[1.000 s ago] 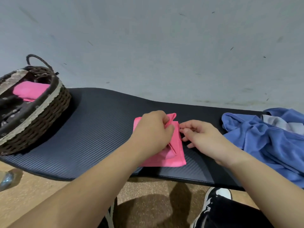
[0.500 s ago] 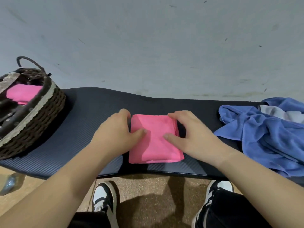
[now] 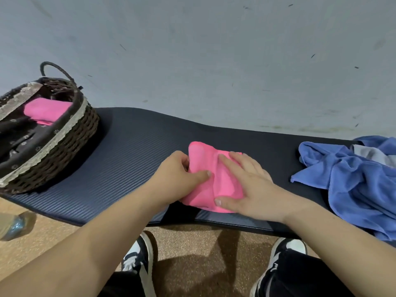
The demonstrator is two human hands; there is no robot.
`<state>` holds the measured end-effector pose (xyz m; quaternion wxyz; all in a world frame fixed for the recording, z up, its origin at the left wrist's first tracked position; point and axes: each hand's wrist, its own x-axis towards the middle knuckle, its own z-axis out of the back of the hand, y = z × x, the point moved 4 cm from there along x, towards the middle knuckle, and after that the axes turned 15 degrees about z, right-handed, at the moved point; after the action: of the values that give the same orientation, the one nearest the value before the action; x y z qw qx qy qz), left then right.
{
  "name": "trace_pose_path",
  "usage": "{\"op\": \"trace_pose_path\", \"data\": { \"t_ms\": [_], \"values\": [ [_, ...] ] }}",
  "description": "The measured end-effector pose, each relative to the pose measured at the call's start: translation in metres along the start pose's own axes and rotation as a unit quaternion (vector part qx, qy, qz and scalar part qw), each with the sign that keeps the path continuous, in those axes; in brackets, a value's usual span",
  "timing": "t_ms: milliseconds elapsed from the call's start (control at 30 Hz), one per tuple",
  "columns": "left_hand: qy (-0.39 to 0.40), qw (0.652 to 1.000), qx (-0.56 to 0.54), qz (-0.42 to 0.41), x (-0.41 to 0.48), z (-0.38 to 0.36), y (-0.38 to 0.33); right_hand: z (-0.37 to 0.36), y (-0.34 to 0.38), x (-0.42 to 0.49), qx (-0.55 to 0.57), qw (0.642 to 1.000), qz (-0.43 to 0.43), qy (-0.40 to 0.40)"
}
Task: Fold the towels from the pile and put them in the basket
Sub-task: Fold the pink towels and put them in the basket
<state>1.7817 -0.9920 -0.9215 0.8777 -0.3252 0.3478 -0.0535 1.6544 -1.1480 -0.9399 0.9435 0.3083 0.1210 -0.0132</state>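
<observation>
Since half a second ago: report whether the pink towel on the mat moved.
Yes: the pink towel's left edge has risen off the mat, in the left hand.

Single wide-angle head cam, looked forward and down at the bench (image 3: pixel 132 146) from close range. Wall (image 3: pixel 214 50) filled upper half, floor (image 3: pixel 192 239) the bottom; left hand (image 3: pixel 177 174) and right hand (image 3: pixel 250 189) mid-frame.

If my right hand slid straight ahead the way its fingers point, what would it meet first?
Probably the right hand meets the raised fold of the folded pink towel gripped by the left hand; beyond, bare dark ribbed mat, then grey wall. Depth is unclear.
</observation>
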Motion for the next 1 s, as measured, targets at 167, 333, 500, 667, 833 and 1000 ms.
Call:
{"op": "trace_pose_path", "data": {
  "t_ms": [167, 333, 500, 667, 833, 1000],
  "values": [
    [0.092, 0.984, -0.141, 0.052, -0.006, -0.003, 0.004, -0.001, -0.001, 0.005, -0.016, 1.000, -0.023, 0.004],
    [0.079, 0.989, -0.125, 0.008, -0.006, -0.003, -0.001, -0.004, 0.002, 0.007, -0.018, 1.000, -0.021, -0.014],
    [0.002, 0.996, -0.084, -0.032, -0.003, -0.004, -0.010, 0.032, -0.013, -0.002, 0.091, 0.990, -0.009, -0.103],
    [-0.027, 0.995, -0.035, -0.090, -0.012, -0.017, -0.029, 0.034, -0.037, -0.008, 0.202, 0.965, -0.057, -0.156],
    [0.018, 0.992, 0.016, -0.124, -0.015, -0.045, -0.039, 0.031, -0.037, -0.008, 0.327, 0.925, -0.091, -0.173],
    [-0.064, 0.970, 0.130, -0.194, -0.004, -0.051, -0.041, 0.035, -0.036, -0.011, 0.350, 0.910, -0.114, -0.189]
  ]
}}
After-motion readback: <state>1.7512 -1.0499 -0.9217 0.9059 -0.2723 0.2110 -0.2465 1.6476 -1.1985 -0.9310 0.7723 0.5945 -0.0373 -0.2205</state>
